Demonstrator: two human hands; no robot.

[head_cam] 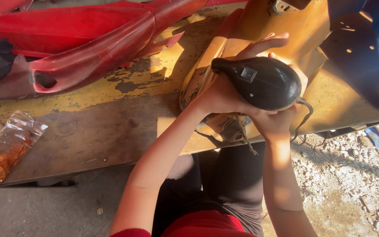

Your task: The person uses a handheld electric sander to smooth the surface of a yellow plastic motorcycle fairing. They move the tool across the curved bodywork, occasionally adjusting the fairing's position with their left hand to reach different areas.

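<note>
Sunlit gravel ground (352, 175), worn workbench (101, 136)

My arms are bare to the elbow, with red sleeve cuffs (130, 232) just showing at the frame's bottom; I wear a red top (205, 224) over dark trousers (229, 184)

Harsh warm sunlight from the upper right; hard shadows across the workbench (110, 131); sharp focus throughout

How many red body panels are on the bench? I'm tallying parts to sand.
2, as far as I can tell: one red panel along the top left edge, another lying below it, overlapping. More may be hidden out of frame.
</note>
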